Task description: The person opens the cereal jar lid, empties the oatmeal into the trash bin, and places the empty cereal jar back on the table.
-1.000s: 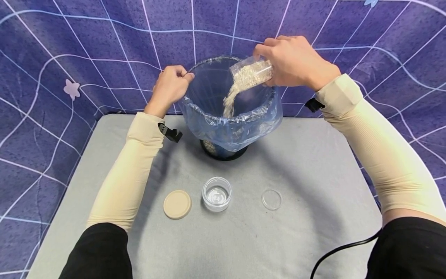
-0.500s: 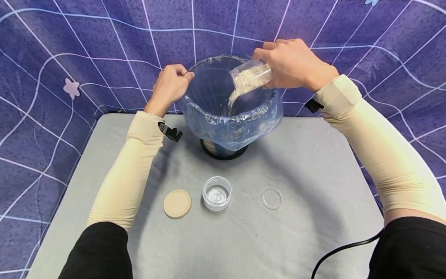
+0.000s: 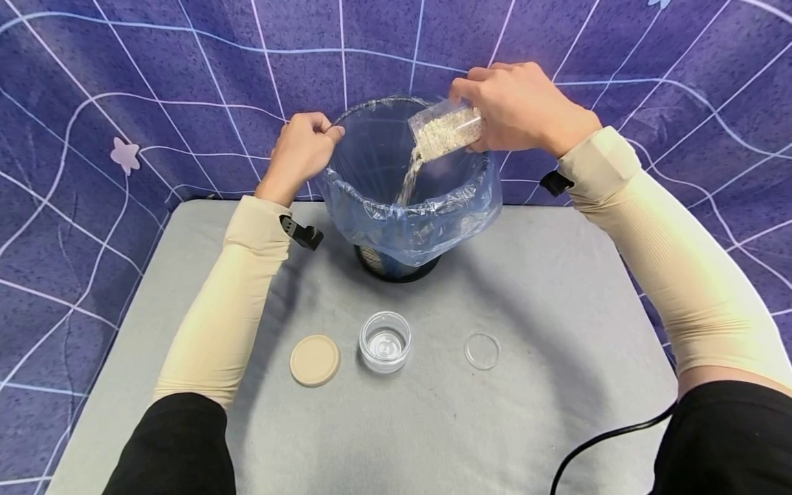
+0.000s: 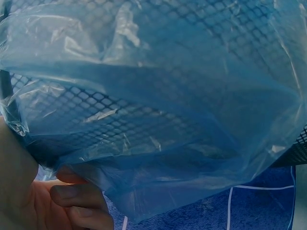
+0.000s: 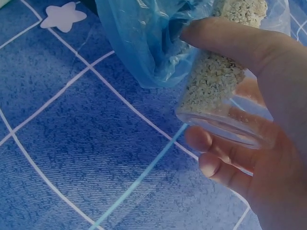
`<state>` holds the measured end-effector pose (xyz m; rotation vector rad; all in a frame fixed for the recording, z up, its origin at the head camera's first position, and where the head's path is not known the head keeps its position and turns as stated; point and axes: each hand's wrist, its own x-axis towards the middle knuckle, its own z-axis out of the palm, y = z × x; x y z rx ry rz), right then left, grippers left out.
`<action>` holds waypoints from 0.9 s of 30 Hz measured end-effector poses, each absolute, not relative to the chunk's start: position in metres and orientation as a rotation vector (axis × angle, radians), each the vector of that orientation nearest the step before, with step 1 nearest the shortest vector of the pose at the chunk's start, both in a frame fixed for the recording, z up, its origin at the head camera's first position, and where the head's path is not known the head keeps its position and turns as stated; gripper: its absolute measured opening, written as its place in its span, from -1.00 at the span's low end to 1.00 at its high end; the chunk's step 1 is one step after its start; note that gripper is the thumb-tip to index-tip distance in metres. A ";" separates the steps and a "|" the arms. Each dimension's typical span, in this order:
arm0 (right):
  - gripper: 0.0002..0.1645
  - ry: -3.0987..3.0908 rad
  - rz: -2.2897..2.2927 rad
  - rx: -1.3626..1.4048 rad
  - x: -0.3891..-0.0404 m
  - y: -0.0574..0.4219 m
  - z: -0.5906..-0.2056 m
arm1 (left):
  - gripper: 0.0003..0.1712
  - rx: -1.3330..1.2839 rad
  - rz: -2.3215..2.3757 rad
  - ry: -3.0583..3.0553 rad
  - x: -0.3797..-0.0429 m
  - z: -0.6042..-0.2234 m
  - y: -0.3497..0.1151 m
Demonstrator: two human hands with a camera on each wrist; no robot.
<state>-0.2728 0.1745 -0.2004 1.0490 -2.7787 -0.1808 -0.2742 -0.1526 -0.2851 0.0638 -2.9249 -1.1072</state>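
Observation:
My right hand (image 3: 516, 110) grips a clear plastic jar (image 3: 447, 130), tipped with its mouth down to the left over a bin (image 3: 396, 273). Pale flakes (image 5: 213, 81), like oats, fill part of the jar and fall in a thin stream into the bin. A blue plastic bag (image 3: 408, 234) lines the mesh bin and hangs over its rim. At the rim's left side, my left hand (image 3: 304, 150) pinches the lined edge between thumb and fingers. The left wrist view shows its fingers (image 4: 84, 203) curled under the bag. The bottom of the bin's inside is hidden.
On the grey table (image 3: 433, 426) stand an open clear jar (image 3: 385, 342), a beige round lid (image 3: 315, 361) to its left and a thin clear disc (image 3: 482, 351) to its right. A black cable (image 3: 609, 436) runs at lower right. Purple cloth (image 3: 204, 82) hangs behind the bin.
Flakes keep falling, and the stream is thinner than one second ago. The right hand dipped slightly, then rose again with the jar. My left hand stays on the rim.

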 end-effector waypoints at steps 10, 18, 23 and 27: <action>-0.19 -2.778 -0.200 1.048 -0.274 0.174 -0.201 | -0.62 0.065 -1.110 -2.927 -0.273 -0.285 -0.154; -0.19 -2.794 -0.202 1.033 -0.274 0.175 -0.202 | -0.62 0.053 -1.126 -2.918 -0.274 -0.287 -0.153; -0.18 -2.802 -0.207 1.031 -0.274 0.176 -0.201 | -0.62 0.051 -1.123 -2.911 -0.274 -0.287 -0.153; -0.18 -2.798 -0.201 1.035 -0.274 0.175 -0.200 | -0.62 0.038 -1.115 -2.904 -0.273 -0.287 -0.154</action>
